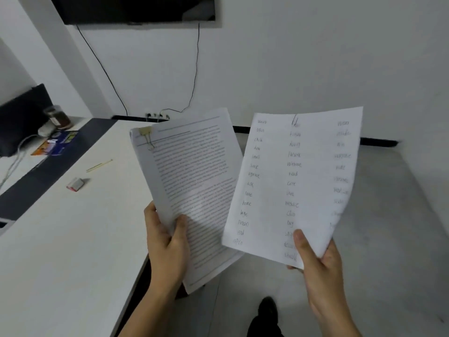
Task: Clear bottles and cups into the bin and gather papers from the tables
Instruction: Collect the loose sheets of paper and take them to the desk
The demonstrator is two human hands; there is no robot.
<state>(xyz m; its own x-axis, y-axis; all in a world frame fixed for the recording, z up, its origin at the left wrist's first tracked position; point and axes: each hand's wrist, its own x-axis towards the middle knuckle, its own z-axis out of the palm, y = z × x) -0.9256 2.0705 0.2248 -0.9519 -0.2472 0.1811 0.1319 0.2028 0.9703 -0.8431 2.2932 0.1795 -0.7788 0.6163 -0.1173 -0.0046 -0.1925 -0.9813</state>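
Two lots of paper are up in the air in front of the person, off the right edge of the white table point(73, 239) and over the grey floor. The clipped stack point(194, 171) is printed in dense lines of type, with a pale binder clip point(146, 136) biting its top left corner. Its long axis runs up and away from the person, the top leaning left. The left hand point(167, 244) grips its lower left edge, thumb on the front page and fingers curled behind.

Just beside it, the loose sheet point(298, 181) carries three columns of handwritten words. It stands upright too, its top leaning right, so the two fan apart. Its left edge crosses in front of the stack's right edge. The right hand point(318, 261) pinches its bottom edge, thumb on the face.

On the table lie a pencil point(99, 165) and an eraser point(75, 184). Further back are a colourful flyer point(57, 143) and a dark jar point(58, 117).
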